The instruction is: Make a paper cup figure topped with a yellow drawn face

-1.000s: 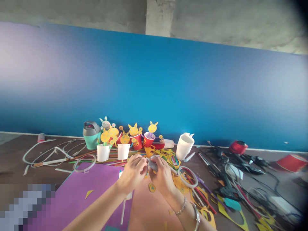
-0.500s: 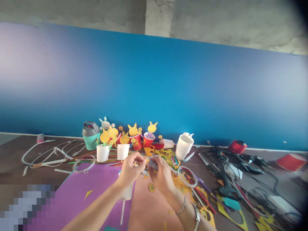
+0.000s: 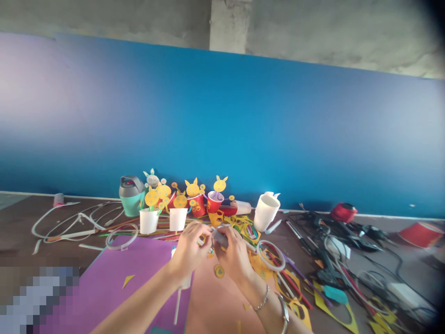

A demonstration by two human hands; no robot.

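Note:
Both hands meet above the seam between the purple and salmon sheets. In my right hand (image 3: 233,248) a small grey object (image 3: 219,237) is gripped; its kind is not clear. My left hand (image 3: 191,246) is closed in a pinch, its fingertips almost touching the grey object. A small pale piece (image 3: 200,241) shows between the left fingers, mostly hidden. Under the left wrist lies a white paper cup (image 3: 186,281), partly covered, with a white stick (image 3: 177,307) pointing toward me. A round yellow disc (image 3: 219,271) rests on the salmon sheet (image 3: 215,301).
White paper cups (image 3: 148,221) and red cups (image 3: 215,201) with yellow paper figures stand along the blue wall (image 3: 222,130). A tall white cup (image 3: 267,212) is right of them. Yellow paper scraps (image 3: 335,306) and black cables (image 3: 368,253) clutter the right. The purple sheet (image 3: 114,287) lies left.
The left fingers have shifted slightly and closed in toward the right hand. A yellowish bit seen between the fingertips before is now hidden. The cups and sheets stay put.

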